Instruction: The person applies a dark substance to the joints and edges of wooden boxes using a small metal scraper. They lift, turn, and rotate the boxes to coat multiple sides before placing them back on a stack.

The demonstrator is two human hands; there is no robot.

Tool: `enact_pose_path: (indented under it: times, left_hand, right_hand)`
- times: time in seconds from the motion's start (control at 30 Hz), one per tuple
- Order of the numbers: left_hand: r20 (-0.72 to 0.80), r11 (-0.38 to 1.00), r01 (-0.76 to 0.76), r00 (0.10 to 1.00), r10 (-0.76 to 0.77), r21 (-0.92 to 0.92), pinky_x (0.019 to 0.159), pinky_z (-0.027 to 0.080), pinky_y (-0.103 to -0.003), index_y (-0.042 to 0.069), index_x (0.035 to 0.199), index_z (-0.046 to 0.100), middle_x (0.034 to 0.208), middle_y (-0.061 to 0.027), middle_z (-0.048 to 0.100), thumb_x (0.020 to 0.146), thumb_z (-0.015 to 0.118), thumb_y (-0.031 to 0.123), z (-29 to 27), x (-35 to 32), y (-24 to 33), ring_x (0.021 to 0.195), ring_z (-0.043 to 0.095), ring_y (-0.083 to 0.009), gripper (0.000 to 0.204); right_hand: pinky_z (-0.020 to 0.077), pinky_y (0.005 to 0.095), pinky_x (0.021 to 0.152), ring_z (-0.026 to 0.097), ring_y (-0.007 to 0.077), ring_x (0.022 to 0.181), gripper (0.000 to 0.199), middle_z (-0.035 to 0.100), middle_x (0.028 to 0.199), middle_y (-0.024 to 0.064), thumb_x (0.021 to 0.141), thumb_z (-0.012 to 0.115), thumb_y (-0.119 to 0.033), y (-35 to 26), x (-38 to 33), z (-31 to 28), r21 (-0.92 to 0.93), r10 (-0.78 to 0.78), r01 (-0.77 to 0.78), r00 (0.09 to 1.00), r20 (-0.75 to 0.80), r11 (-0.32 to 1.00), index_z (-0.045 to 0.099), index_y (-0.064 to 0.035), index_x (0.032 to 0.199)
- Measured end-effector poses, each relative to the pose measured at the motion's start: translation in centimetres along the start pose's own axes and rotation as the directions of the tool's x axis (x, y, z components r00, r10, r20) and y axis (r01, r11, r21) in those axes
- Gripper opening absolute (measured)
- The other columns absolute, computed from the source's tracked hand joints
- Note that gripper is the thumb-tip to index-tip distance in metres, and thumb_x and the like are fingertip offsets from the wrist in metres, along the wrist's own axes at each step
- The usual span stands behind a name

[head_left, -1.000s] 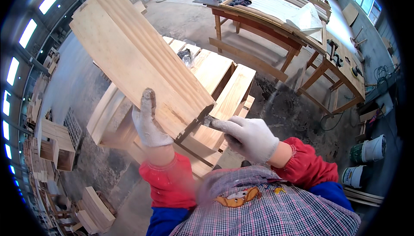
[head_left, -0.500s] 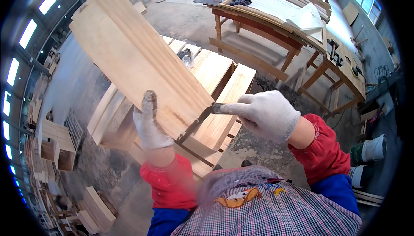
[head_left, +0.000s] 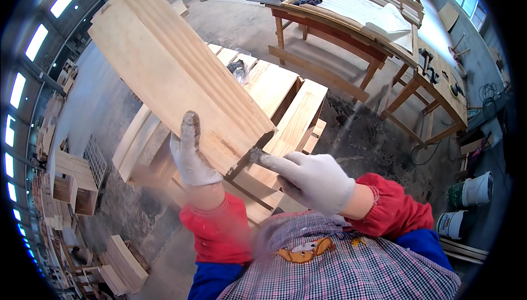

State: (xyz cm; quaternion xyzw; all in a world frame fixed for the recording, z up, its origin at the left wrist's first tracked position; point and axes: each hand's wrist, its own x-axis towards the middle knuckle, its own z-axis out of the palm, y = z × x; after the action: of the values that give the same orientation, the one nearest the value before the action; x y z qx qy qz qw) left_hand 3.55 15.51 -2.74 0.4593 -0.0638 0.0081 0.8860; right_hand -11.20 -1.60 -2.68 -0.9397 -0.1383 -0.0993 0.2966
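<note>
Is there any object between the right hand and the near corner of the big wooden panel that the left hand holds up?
Nothing visible. The white-gloved right hand points its fingers straight at the near corner of the large pale ribbed wooden panel, apparently touching it. The white-gloved left hand lies against the panel's near edge, off to the side.

Packages: two round white plastic buckets point(head_left: 471, 190), point(head_left: 451, 224) on the floor at right, with green-and-blue labels.
Signs, screens: none visible.

Right hand point(head_left: 315, 179) back at panel point(head_left: 175, 75) corner.
</note>
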Motion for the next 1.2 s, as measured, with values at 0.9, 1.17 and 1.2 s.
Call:
enact_pose_path:
  times: [0.9,1.17,1.2]
  left_hand:
    - [0.06,1.0,-0.02,0.998,0.021,-0.01,0.091,0.053,-0.042,-0.003,0.128,0.049,0.118,-0.0159,0.061,0.091,0.065,0.023,-0.8,0.0,0.1,0.105,0.062,-0.0288,0.048]
    - [0.048,0.998,-0.047,0.998,0.045,0.043,0.091,0.053,-0.042,-0.002,0.128,0.048,0.118,-0.0159,0.061,0.09,0.066,0.024,-1.7,0.3,0.0,0.106,0.062,-0.0285,0.049]
    - [0.04,0.998,-0.045,0.998,0.043,0.043,0.091,0.053,-0.042,-0.002,0.128,0.048,0.119,-0.0159,0.061,0.09,0.066,0.024,-1.6,0.3,0.0,0.106,0.062,-0.0283,0.049]
  right_hand:
    - [0.0518,0.0352,0.058,0.064,0.0268,0.068,0.046,0.061,0.083,0.0107,0.084,0.058,-0.006,3.1,-0.8,-0.6,0.045,0.068,-0.061,0.983,-0.172,0.997,0.052,-0.0142,0.129]
    - [0.0521,0.034,0.058,0.064,0.0257,0.065,0.043,0.062,0.085,0.0097,0.083,0.058,-0.005,2.8,-0.6,-0.7,0.048,0.083,-0.076,0.983,-0.167,0.996,0.055,-0.0135,0.125]
    - [0.0522,0.0341,0.058,0.064,0.0256,0.065,0.043,0.062,0.085,0.0096,0.083,0.058,-0.005,2.7,-0.7,-0.9,0.049,0.096,-0.09,0.983,-0.156,0.995,0.056,-0.0134,0.125]
